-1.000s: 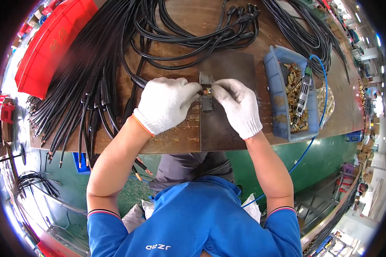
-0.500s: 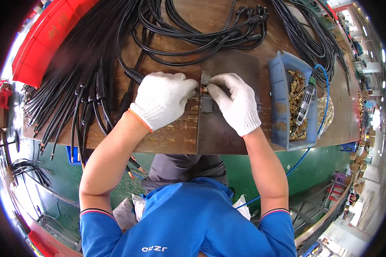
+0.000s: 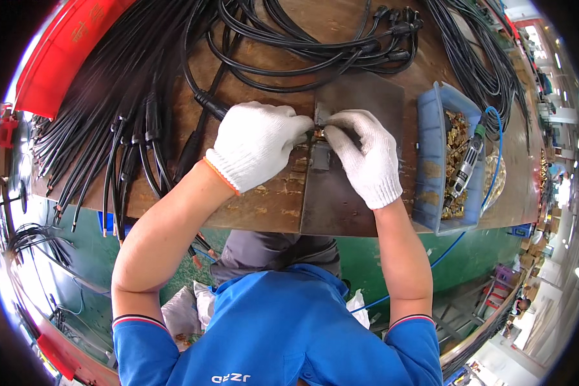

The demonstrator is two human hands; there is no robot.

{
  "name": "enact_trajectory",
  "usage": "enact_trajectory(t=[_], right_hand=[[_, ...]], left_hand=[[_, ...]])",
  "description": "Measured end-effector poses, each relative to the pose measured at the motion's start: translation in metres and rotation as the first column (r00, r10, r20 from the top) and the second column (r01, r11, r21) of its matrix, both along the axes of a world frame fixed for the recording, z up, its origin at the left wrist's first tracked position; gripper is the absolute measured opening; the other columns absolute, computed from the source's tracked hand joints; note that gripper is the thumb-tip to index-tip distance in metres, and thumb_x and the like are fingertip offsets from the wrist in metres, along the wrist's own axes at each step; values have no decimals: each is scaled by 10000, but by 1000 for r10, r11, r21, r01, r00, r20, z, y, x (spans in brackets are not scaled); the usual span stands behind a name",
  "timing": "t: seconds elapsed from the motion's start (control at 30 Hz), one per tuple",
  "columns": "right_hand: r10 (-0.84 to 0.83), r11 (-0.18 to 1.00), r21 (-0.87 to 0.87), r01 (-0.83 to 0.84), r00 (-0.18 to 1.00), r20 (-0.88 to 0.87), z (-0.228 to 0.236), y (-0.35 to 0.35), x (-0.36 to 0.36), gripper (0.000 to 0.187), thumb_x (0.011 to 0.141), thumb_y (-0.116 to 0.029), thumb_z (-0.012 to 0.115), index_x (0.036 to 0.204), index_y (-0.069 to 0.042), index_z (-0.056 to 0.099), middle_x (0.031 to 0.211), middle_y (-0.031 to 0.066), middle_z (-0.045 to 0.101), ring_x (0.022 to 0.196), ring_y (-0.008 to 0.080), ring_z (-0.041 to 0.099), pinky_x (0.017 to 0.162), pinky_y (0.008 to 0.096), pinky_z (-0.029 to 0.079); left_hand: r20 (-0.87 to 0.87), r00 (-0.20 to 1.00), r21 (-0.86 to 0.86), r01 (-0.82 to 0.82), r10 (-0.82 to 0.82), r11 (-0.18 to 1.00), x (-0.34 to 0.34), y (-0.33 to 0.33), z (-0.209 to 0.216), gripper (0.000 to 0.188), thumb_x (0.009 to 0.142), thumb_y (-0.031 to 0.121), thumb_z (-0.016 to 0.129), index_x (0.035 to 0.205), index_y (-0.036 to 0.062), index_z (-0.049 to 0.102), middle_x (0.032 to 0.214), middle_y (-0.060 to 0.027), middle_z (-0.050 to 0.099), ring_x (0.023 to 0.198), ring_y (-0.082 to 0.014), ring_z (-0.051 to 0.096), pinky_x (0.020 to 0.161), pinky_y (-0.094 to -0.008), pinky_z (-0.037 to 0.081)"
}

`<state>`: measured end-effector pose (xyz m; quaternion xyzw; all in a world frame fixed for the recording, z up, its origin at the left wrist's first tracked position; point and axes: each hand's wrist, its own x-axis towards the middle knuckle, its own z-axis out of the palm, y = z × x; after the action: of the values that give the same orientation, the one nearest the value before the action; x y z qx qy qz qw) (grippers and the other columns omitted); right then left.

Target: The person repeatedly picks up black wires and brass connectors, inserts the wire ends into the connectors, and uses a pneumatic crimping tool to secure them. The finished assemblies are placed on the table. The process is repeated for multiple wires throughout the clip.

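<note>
My left hand (image 3: pixel 256 143), in a white knitted glove, is closed on a black cable (image 3: pixel 210 103) with a thick moulded joint that runs in under the fingers. Thumb and fingertips of my right hand (image 3: pixel 368 157), gloved the same way, pinch together close to the left fingertips. Between the two hands a small copper-coloured metal piece (image 3: pixel 320 133) shows, mostly covered by the fingers. Beneath them lies a dark metal plate (image 3: pixel 347 206) with a small grey block (image 3: pixel 320 157) on it, just below the fingertips.
A blue bin (image 3: pixel 429 164) of brass-coloured metal parts stands right, with a silver-green hand-held air tool (image 3: pixel 466 166) on top and a blue hose (image 3: pixel 495 132). Black cables (image 3: pixel 103 116) spread across the left; coiled cables (image 3: pixel 302 58) lie behind. A red bin (image 3: pixel 58 55) sits far left.
The whole view has shifted slightly, so table and hands appear a little farther right. Both hands keep their closed grip together; the right fingertips have moved only slightly.
</note>
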<state>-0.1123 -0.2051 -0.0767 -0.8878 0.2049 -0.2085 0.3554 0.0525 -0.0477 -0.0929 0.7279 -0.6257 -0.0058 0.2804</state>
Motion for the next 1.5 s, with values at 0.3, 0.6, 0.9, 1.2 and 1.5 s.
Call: enact_trajectory(t=[0.3, 0.6, 0.9, 1.2, 1.5], right_hand=[[5, 1000, -14, -6, 1000, -5, 2, 0, 1, 136, 921, -125, 781, 1024, -37, 783, 1037, 157, 766, 942, 342, 750, 838, 410, 589], [18, 1000, -22, -18, 1000, 4, 1, 0, 2, 137, 921, -130, 782, 1020, -37, 778, 1035, 162, 765, 941, 356, 747, 838, 416, 587], [19, 999, -36, -19, 1000, -2, 2, 0, 2, 138, 927, -139, 776, 1026, -44, 779, 1035, 164, 767, 942, 358, 748, 839, 416, 591], [-259, 931, -269, 246, 966, -15, 56, -32, -55, 277, 997, -263, 760, 1171, -48, 777, 1164, 148, 774, 1077, 306, 740, 977, 402, 566], [-731, 660, -491, 569, 636, -247, 28, -145, -179, 775, 952, -370, 774, 1618, -177, 428, 1195, 216, 745, 1077, 425, 723, 996, 513, 534]], left_hand=[[-20, 1000, 37, -7, 8, 999, -1, -1, -3, 235, 879, 135, 738, 1113, 133, 767, 939, -93, 709, 891, -358, 713, 780, -472, 577], [-67, 998, 10, -2, 2, 1000, -1, -4, -6, 245, 863, 108, 747, 1107, 110, 775, 973, -99, 707, 988, -350, 707, 846, -465, 580], [34, 999, 67, -17, 15, 998, -5, -6, -1, 271, 860, 121, 743, 1129, 115, 773, 985, -105, 711, 980, -351, 711, 844, -475, 586], [19, 1000, 57, -23, 22, 998, -4, -4, -5, 254, 865, 117, 718, 1111, 114, 778, 976, -109, 708, 970, -356, 709, 827, -481, 580], [2, 1000, 22, -5, 5, 1000, -3, -8, -7, 182, 894, 150, 725, 1062, 107, 781, 955, -112, 703, 959, -358, 709, 831, -479, 577]])
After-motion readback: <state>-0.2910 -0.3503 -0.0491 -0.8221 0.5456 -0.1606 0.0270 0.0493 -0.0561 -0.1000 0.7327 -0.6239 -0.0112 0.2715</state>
